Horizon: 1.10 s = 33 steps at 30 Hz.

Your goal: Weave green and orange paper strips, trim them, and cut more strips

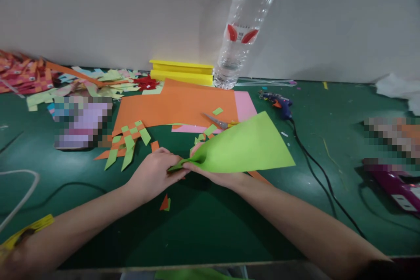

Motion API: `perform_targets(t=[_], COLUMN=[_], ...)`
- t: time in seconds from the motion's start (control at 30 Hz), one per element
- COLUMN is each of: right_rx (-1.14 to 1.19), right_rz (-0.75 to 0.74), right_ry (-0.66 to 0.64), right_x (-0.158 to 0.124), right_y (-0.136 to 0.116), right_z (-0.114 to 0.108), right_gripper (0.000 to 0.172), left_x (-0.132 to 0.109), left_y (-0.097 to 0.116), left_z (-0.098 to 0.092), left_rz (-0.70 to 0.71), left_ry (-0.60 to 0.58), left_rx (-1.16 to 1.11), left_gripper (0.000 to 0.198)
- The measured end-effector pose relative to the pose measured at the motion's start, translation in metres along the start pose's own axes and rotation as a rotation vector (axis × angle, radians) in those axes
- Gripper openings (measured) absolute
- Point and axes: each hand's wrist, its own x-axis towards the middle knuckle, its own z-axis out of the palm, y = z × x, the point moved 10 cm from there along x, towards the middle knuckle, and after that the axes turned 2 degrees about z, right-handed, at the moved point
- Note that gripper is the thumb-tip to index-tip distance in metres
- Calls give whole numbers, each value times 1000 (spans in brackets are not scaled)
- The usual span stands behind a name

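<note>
A sheet of bright green paper (244,146) is pinched together at its left end and fans out to the right. My left hand (159,166) is closed on that gathered end. Right beside it, my right hand (200,167) grips the same sheet, its thumb in front and its other fingers mostly hidden behind the paper. Scissors (218,121) lie just beyond the sheet, partly covered by it. Left of the hands is a woven orange and green paper piece (129,138) with loose strip ends. Small orange and green scraps (166,202) lie in front of my left hand.
Orange sheets (183,100) and a pink sheet (246,101) lie behind the hands. A tall plastic bottle (243,35) stands against the wall near a yellow strip (182,72). At right, a glue gun (278,103) trails its cord. Paper cuttings (111,76) pile up at left.
</note>
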Motion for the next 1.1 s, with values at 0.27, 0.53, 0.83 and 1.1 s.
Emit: perform_targets(t=[0.27,0.53,0.83,1.1], right_rx=[182,223,264,261], right_rz=[54,105,192,293], right_ry=[-89,-165,-64,-175], right_x=[-3,4,6,8], right_y=[0,0,16,22], right_z=[4,10,2,9], right_gripper=[25,22,11,15], left_x=[-1,-10,-8,-6], left_y=[-25,-37,-41,-41], left_z=[19,29,34,31], left_rz=[-341,-397,-420,-438], left_ry=[-117,-122,-131,-145], left_rx=[-497,-651,-772,-779], left_gripper=[31,25,24,22])
